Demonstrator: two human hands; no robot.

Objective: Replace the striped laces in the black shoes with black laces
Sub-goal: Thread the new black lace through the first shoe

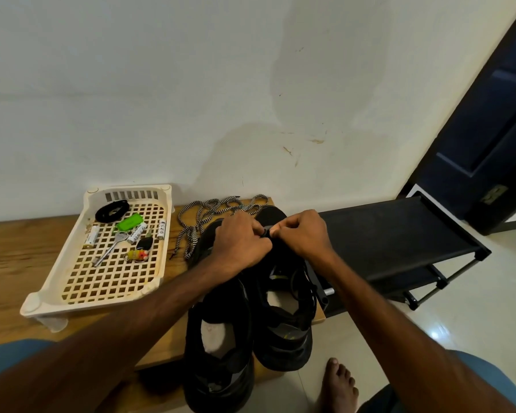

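Two black shoes stand side by side on the wooden bench, the left shoe [218, 347] nearer me and the right shoe [286, 329] beside it. My left hand [240, 244] and my right hand [300, 234] meet over the front of the right shoe, both pinching a black lace [265, 232] between their fingertips. The striped laces [212, 216] lie loose in a heap on the bench behind the shoes. A second black lace [111, 210] lies coiled in the tray.
A cream plastic tray [72, 281] on the left holds batteries, a green item, keys and a keyring. The wooden bench [18, 248] ends at the right beside a black shoe rack [399, 242]. A white wall is behind, a dark door at right. My bare foot [338, 386] rests on the tiled floor.
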